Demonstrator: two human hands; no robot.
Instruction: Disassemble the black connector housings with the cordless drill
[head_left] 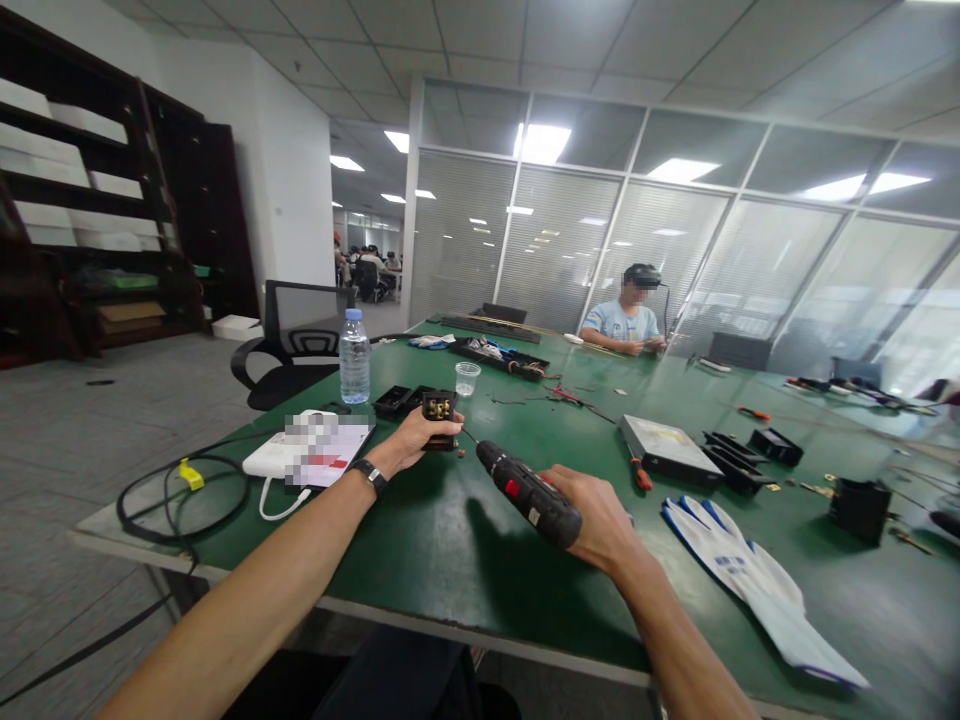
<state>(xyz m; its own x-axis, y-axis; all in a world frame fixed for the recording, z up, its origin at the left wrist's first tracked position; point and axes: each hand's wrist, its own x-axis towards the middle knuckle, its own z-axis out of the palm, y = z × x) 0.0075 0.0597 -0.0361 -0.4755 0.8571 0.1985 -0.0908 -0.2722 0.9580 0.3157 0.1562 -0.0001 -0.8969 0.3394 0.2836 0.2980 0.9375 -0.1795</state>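
Observation:
My left hand (415, 437) is closed around a small black box (438, 407) with brass-coloured terminals inside, tilted up so that its inside faces me. A black cordless drill (529, 495) with a red switch is gripped in my right hand (600, 515). Its thin bit points up and left at the box's right side; whether the tip touches the box I cannot tell. Behind my left hand lie black plastic housings (394, 400). A clear plastic cup (466, 378) stands just beyond the box.
On the left are a water bottle (355, 358), a phone (334, 455), a white power bank (274, 455) and a coiled cable (127, 510). To the right lie a white glove (750, 575), a grey metal case (667, 447) and an orange-handled tool (641, 476). Across the green table (450, 570) sits a person (622, 320).

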